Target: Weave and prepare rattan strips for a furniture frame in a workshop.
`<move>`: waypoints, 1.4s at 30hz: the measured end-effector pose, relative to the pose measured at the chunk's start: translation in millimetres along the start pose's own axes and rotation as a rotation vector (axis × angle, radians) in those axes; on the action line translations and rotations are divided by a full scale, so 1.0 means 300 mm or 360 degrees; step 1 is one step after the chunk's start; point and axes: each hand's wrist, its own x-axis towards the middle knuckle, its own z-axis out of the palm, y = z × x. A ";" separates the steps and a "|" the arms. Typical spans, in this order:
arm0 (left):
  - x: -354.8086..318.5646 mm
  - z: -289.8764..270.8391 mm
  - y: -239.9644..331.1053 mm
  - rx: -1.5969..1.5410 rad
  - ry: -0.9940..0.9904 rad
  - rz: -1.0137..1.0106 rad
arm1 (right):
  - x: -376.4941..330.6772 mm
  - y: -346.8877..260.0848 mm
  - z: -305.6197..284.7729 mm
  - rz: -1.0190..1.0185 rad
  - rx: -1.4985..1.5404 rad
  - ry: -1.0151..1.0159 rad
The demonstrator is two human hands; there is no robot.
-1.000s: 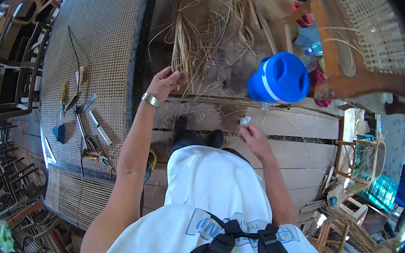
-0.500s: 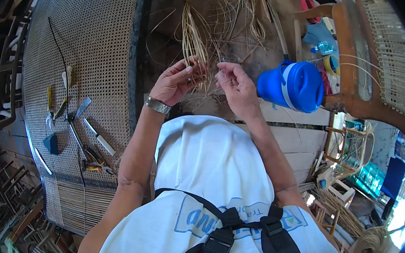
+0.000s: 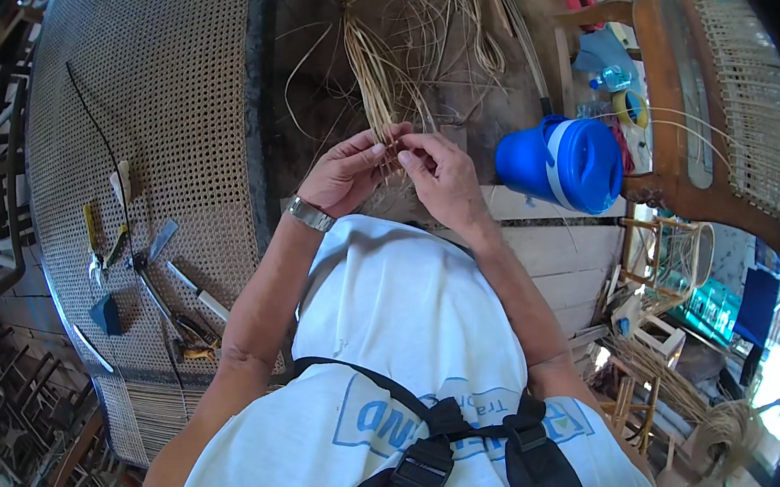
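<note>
The bundle (image 3: pixel 370 68) of thin pale strips lies in the upper middle, lengthwise on the brown boards (image 3: pixel 318 122), and its lower end reaches the two hands, just above the white shirt (image 3: pixel 393 272). The left hand (image 3: pixel 344 174) has its fingers bent and nearly closed, with this lower end pinched between thumb and forefinger. The right hand (image 3: pixel 445 179) is facing it from the other side; its thumb and forefinger are only a little apart at the strip ends, but I cannot tell if they hold any strip. The hands are very close together, so little room is between them. To the left, the dark edge (image 3: pixel 260 95) of the cane panel (image 3: pixel 149 69) runs down toward the left wrist, and between this edge and the bundle there is a strip of open room, crossed by a few loose strands. On the panel, well apart from the left hand, lie a knife (image 3: pixel 198 291), pliers (image 3: pixel 166 303) and a blue block (image 3: pixel 106 315). To the right, the blue bucket (image 3: pixel 559 165) stands near the right hand, leaving only a narrow gap. Beyond it, the chair (image 3: pixel 667 96) closes that side. Below the bucket, the floor planks (image 3: pixel 555 258) give some open space beside the right forearm.
</note>
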 end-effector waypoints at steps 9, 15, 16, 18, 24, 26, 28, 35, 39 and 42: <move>0.005 -0.035 -0.035 -0.0056 0.0035 -0.0041 | -0.018 0.026 0.023 0.0234 0.0008 0.0067; -0.003 -0.040 -0.043 -0.0298 0.0061 -0.0057 | -0.036 0.048 0.037 0.0256 -0.0026 0.0098; -0.005 -0.038 -0.043 -0.0301 0.0063 -0.0059 | -0.038 0.050 0.041 0.0247 -0.0006 0.0106; -0.011 -0.030 -0.041 -0.0272 0.0180 -0.0036 | -0.044 0.051 0.045 0.0226 -0.0048 0.0106; -0.009 -0.009 -0.048 -0.0289 0.0251 -0.0024 | -0.054 0.045 0.056 0.0148 -0.0271 0.0153; -0.002 -0.007 -0.054 -0.0271 0.0216 -0.0017 | -0.055 0.045 0.059 0.0143 -0.0382 0.0172; 0.001 -0.006 -0.061 -0.0261 0.0165 -0.0012 | -0.054 0.048 0.060 0.0013 -0.0540 0.0224; 0.003 -0.006 -0.071 -0.0269 0.0233 0.0000 | -0.051 0.050 0.060 -0.0036 -0.0581 0.0279; -0.012 -0.011 -0.063 -0.0254 0.0338 -0.0004 | -0.058 0.059 0.022 0.0537 0.0532 0.0005; -0.030 -0.028 -0.049 -0.0349 0.0372 0.0020 | -0.057 0.090 -0.002 0.0752 0.0929 -0.0231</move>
